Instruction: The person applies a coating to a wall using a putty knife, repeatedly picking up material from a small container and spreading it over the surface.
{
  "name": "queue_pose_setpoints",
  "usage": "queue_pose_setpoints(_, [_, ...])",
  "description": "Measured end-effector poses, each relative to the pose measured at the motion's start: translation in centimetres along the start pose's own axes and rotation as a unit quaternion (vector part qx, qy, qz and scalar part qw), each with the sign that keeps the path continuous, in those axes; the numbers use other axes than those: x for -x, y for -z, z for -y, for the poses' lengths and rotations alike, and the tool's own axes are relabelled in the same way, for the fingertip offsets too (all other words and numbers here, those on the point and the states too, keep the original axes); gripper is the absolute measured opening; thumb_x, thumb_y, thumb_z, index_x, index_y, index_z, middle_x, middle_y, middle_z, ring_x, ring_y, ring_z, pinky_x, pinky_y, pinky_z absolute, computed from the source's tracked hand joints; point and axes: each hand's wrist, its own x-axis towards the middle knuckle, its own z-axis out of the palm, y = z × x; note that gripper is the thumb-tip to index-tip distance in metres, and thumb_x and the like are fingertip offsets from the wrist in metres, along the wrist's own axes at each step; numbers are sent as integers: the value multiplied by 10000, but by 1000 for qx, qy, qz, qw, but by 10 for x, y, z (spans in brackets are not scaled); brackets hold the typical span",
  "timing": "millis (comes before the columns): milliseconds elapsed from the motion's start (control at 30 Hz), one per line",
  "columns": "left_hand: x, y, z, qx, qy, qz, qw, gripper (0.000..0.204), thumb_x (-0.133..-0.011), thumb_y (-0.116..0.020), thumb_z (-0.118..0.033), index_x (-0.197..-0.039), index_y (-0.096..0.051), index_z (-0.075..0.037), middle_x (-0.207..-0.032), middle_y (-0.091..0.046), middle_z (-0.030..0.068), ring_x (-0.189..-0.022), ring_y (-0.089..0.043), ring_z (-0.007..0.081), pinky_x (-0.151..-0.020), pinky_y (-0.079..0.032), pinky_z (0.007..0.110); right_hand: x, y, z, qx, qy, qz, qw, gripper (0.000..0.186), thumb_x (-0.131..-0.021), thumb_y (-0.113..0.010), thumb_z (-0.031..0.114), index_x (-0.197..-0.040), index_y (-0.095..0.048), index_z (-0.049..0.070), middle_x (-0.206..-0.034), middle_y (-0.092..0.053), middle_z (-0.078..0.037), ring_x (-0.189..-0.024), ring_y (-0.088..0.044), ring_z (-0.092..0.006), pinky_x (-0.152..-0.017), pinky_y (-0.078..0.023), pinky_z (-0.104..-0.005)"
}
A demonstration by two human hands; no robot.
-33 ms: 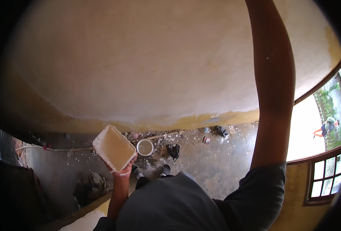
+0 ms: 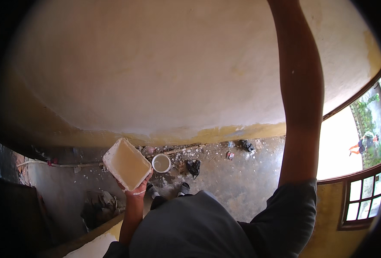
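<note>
Compared with the earlier frame, the raised right forearm (image 2: pixel 301 86) sits slightly farther left; the right hand is beyond the upper edge, so its fingers cannot be told. At lower left of centre, the left hand (image 2: pixel 138 188) grips the pale rectangular tub (image 2: pixel 115 173), thumb along its right side, other fingers mostly hidden beneath. The tub rests against those fingers, left of the white bucket (image 2: pixel 170 164).

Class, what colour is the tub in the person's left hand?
The tub is off-white to pale beige, best seen in the head view.
</note>
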Motion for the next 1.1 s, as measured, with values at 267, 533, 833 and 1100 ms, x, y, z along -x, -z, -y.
queue_pose_setpoints(267, [-2,4,-6,-21,7,39,999,741,-888,-558,-588,-1478,-331,-202,-1427,-469,149,-1248,-510,436,-930,-446,708,191,-44,97,0,16,-95,995,239,-752,-733,125,-987,-697,156,-842,-656,-31,-746,-658,-214,-534,-568,-333])
queue_pose_setpoints(533, [-4,1,-3,-24,18,23,999,733,-873,-583,-571,-1460,-364,-191,-1400,-505,140,-1223,-539,410,-936,-472,662,387,-20,142,-93,24,221,971,317,-800,-623,90,-1114,-649,123,-1078,-630,-64,-987,-631,-257,-758,-559,-394])
queue_pose_setpoints(833, [8,23,-10,-42,-6,-20,999,728,-870,-542,-620,-1439,-408,-185,-1411,-498,126,-1239,-514,415,-946,-442,682,311,47,-77,-74,-254,33,964,252,-795,-650,-12,-1013,-727,87,-987,-722,-82,-876,-706,-219,-803,-570,-334])
queue_pose_setpoints(1100, [9,32,-16,-27,12,-100,995,726,-859,-525,-650,-1432,-430,-214,-1442,-479,86,-1287,-472,403,-992,-362,727,198,23,-247,92,-271,-1,958,262,-858,-593,128,-1100,-690,99,-1065,-696,-115,-923,-644,-372,-815,-519,-469])
